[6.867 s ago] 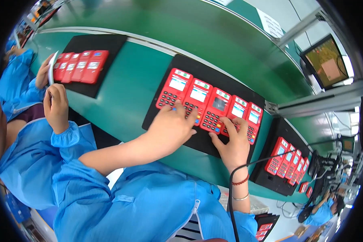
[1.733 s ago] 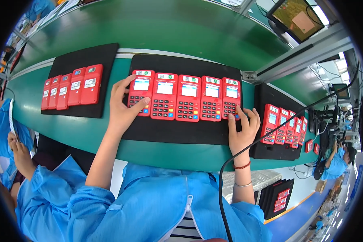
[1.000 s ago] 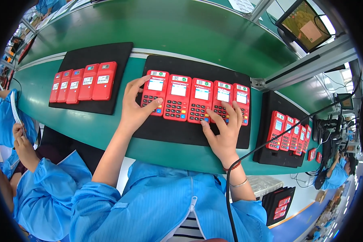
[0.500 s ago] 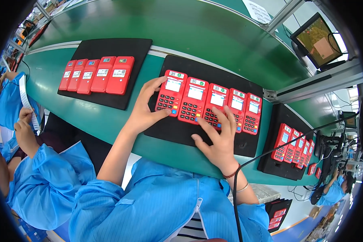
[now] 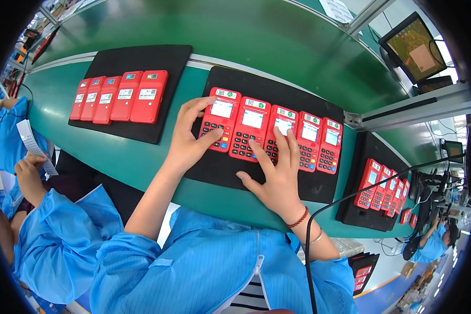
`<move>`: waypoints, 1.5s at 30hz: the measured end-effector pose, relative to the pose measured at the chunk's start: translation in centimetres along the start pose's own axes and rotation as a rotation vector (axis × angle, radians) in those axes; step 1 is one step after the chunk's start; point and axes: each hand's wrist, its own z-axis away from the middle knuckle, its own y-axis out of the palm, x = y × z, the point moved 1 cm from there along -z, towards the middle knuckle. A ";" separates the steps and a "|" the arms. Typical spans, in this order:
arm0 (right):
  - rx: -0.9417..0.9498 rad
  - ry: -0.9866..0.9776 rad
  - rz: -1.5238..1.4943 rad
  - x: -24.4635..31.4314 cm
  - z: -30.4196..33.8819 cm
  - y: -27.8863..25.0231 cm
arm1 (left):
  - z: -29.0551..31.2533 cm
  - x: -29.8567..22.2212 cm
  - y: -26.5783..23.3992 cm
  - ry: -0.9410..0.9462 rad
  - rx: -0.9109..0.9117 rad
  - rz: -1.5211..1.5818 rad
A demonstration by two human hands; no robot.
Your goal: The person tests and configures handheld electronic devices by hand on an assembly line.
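Observation:
Several red card payment terminals lie face up in a row on a black mat (image 5: 214, 175), screens lit. My left hand (image 5: 187, 144) is at the leftmost terminal (image 5: 221, 109), its thumb on the keypad and its fingers at the upper left edge. Beside that one lies a second terminal (image 5: 253, 119). My right hand (image 5: 277, 183) is spread over the lower part of the second and the middle terminal (image 5: 282, 113), hiding some of their keys. Its fingers are apart and hold nothing. Two more terminals, a fourth (image 5: 309, 132) and the rightmost one (image 5: 329, 146), are untouched.
On the left, another black mat (image 5: 141, 57) bears several terminals (image 5: 150, 104) lying face down. More terminals (image 5: 370, 180) lie on a mat at the right. A black cable (image 5: 345, 198) crosses beside my right arm. A co-worker (image 5: 63, 235) sits at the left, holding a white strip (image 5: 29, 137).
My left thumb has moved up the leftmost keypad. My right hand has shifted slightly left and up, its fingers now reaching the middle terminal's screen. The co-worker's white strip has tilted.

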 end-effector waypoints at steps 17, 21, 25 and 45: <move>-0.069 -0.091 -0.056 -0.8 0.7 0.3 | 0.1 -0.1 -1.0 0.066 0.140 0.038; -0.078 -0.088 -0.082 -0.6 0.6 0.3 | 0.3 -0.6 -1.2 0.017 0.143 0.003; -0.103 -0.072 -0.104 -1.1 1.2 -0.5 | 0.7 -0.5 -1.0 0.056 0.096 -0.024; -0.201 0.135 0.122 -6.5 6.4 -4.5 | 5.8 -4.3 7.1 0.508 0.352 -0.445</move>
